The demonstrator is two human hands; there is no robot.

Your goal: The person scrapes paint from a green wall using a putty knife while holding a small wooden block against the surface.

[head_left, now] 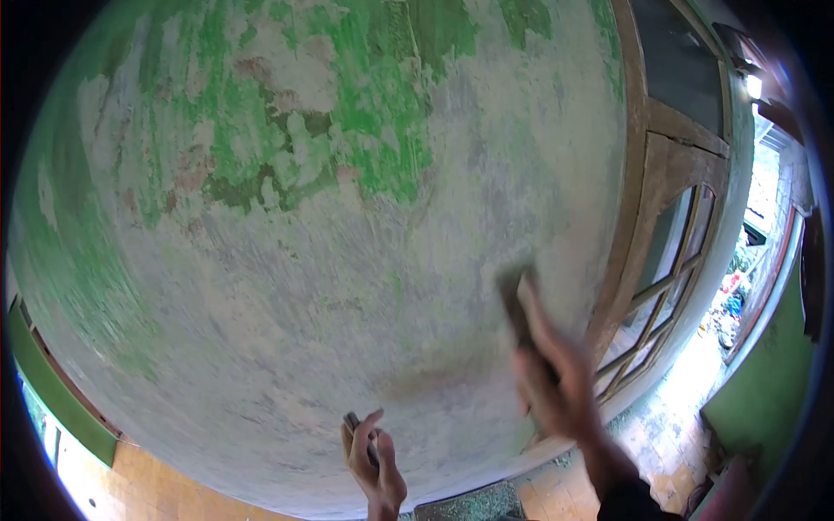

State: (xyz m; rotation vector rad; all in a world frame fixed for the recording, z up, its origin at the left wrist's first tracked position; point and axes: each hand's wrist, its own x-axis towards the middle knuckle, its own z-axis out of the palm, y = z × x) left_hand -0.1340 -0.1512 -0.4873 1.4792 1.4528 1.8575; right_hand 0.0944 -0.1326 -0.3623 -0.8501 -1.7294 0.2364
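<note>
A wall (330, 278) fills most of the view, its green paint worn off in large patches down to grey and white plaster. My right hand (560, 382) is closed around a dark, flat scraper (514, 308), its far end against the wall beside the window frame; both are smeared by motion. Lower and to the left, my left hand (375, 460) has its fingers curled around a small, dark, narrow tool (372, 453). Most of that tool is hidden in the palm, and its kind is unclear.
A brown wooden window frame (638, 191) with glass panes borders the wall on the right. Paint flakes (486, 504) cover a dark surface at the wall's foot. Tiled floor (678, 425) shows to the right, near a green panel (760, 373) and a bright opening.
</note>
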